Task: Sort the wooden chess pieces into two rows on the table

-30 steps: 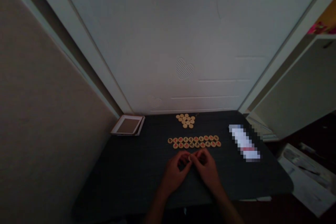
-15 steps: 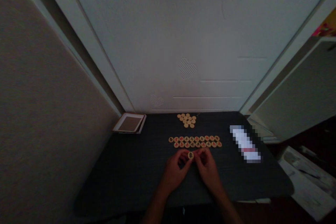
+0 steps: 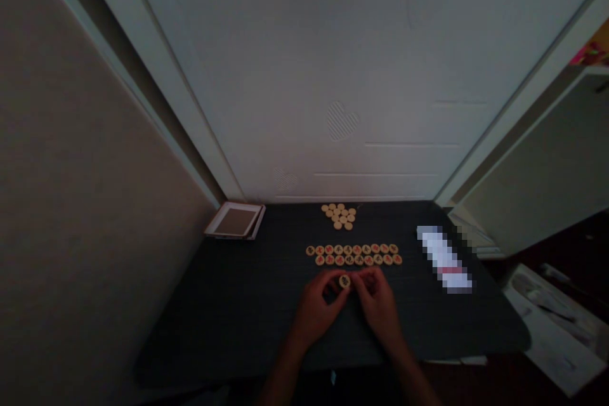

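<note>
Left hand (image 3: pixel 314 303) pinches a marked disc (image 3: pixel 344 281), right hand (image 3: pixel 378 302) close at three o'clock, its grip unclear, two disc rows (image 3: pixel 359 259) at twelve o'clock!

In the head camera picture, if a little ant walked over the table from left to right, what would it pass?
Box → left hand → held piece → right hand → blurry white thing.

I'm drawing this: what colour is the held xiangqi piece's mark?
Dark, probably black, on the xiangqi piece; head view.
</note>
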`<state>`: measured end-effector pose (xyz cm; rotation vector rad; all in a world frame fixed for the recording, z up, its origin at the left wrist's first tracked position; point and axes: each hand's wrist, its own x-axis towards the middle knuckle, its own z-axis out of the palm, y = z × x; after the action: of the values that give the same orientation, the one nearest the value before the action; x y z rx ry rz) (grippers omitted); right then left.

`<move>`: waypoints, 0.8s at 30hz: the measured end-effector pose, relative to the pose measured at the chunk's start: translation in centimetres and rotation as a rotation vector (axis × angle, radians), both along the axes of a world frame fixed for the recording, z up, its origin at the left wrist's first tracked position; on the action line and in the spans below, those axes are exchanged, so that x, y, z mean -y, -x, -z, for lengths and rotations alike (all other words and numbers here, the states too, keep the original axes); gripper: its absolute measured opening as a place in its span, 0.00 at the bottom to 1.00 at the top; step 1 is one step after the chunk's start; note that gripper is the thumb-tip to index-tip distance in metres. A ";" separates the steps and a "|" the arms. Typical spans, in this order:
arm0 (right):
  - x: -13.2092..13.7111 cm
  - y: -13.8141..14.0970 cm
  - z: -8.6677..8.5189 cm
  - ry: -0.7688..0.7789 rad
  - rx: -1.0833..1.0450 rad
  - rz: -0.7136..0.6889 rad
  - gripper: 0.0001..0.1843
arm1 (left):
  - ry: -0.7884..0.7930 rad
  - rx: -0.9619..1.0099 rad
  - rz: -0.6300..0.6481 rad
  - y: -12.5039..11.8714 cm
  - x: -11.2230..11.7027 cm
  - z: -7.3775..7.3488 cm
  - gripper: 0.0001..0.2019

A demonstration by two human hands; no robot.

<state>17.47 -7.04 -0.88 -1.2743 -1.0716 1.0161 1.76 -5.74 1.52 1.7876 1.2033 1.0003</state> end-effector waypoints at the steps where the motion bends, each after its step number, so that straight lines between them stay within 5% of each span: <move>1: 0.0 0.0 -0.1 0.004 0.000 0.008 0.18 | 0.002 -0.003 -0.004 0.0 0.0 0.0 0.12; 15: 0.2 -0.1 -0.5 0.049 0.099 -0.006 0.24 | 0.045 0.069 -0.121 0.7 -0.6 0.0 0.13; 24: 0.3 0.0 -1.0 0.020 0.124 0.008 0.29 | -0.115 -0.187 -0.245 6.4 -3.5 0.2 0.14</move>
<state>17.48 -7.30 0.11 -1.3710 -1.1521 0.9537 -4.64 -2.21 1.32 1.8887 1.5367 1.0769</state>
